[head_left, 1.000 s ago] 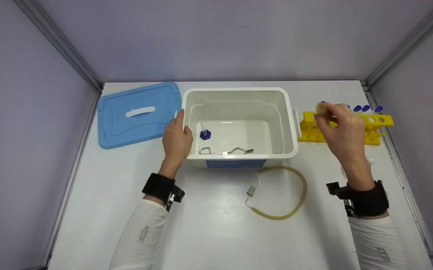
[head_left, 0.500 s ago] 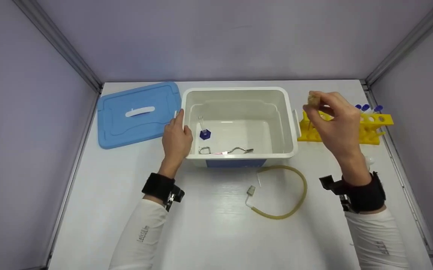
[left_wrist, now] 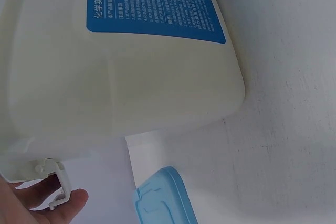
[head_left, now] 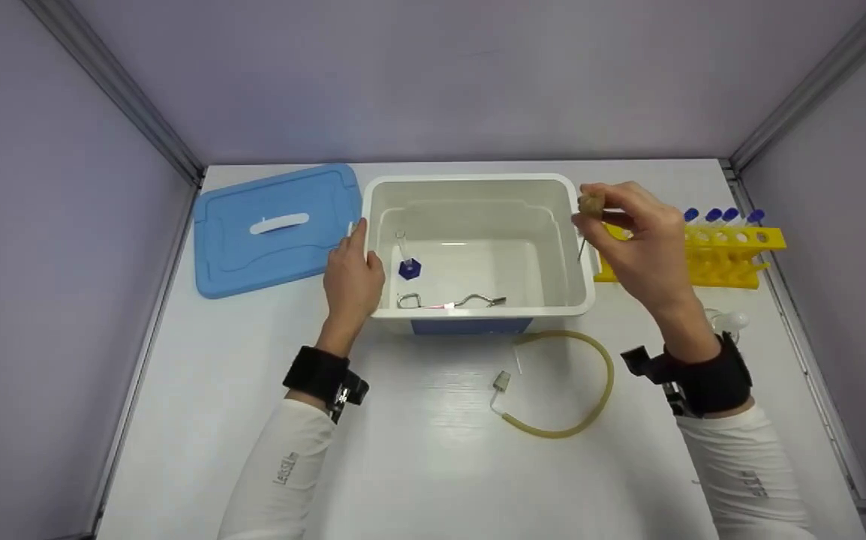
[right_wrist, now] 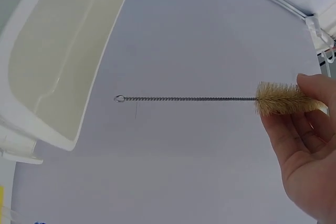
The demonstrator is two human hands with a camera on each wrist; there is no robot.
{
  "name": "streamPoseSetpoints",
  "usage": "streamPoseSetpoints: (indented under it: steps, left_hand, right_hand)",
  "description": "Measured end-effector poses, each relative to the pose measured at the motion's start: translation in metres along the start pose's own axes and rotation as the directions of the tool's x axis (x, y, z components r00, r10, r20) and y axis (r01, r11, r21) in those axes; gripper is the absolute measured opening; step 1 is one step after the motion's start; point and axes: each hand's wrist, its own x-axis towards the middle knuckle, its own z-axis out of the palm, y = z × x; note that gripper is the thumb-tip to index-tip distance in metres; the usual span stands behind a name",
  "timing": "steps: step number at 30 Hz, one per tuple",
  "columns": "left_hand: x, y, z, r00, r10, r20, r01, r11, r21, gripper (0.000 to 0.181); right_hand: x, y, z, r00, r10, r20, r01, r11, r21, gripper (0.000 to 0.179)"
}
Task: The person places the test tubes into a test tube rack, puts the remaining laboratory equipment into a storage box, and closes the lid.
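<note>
brush [right_wrist: 278, 99]: tan bristles, grey twisted-wire stem [right_wrist: 189, 98], small end loop [right_wrist: 119, 98] | right grip [head_left: 647, 244]: pinching bristles; left grip [head_left: 354, 281]: pinching box's white left clip [left_wrist: 64, 182]

Pale lilac-grey walls [head_left: 433, 82] with metal corner strips [head_left: 114, 91] border a shiny white table [head_left: 418, 480].
</note>
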Motion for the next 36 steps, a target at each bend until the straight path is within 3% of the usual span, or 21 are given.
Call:
streamPoseSetpoints:
  steps: [9, 16, 21, 28, 36]
  left_hand:
    - [0.0, 0.001, 0.001, 1.0, -0.006, 0.001, 0.006, 1.0, 0.01, 0.053]
    - [0.0, 0.003, 0.001, 1.0, -0.015, 0.003, 0.015, 1.0, 0.009, 0.053]
    - [-0.001, 0.004, 0.0, 1.0, -0.019, 0.009, 0.019, 1.0, 0.002, 0.053]
    - [0.0, 0.002, 0.001, 0.999, 0.031, -0.036, -0.031, 1.0, -0.006, 0.052]
    - [-0.001, 0.002, 0.002, 1.0, 0.014, -0.022, -0.014, 1.0, -0.002, 0.053]
  right_hand:
    - [0.003, 0.015, 0.019, 0.995, -0.012, 0.101, 0.012, 1.0, 0.003, 0.026]
    - [0.002, 0.03, 0.034, 0.98, 0.041, 0.196, -0.035, 0.999, -0.034, 0.025]
    - [-0.001, 0.04, 0.042, 0.957, 0.09, 0.277, -0.074, 0.995, -0.068, 0.025]
    - [-0.006, 0.052, 0.051, 0.926, 0.141, 0.351, -0.109, 0.988, -0.109, 0.023]
    - [-0.013, 0.066, 0.057, 0.868, 0.21, 0.45, -0.143, 0.973, -0.178, 0.024]
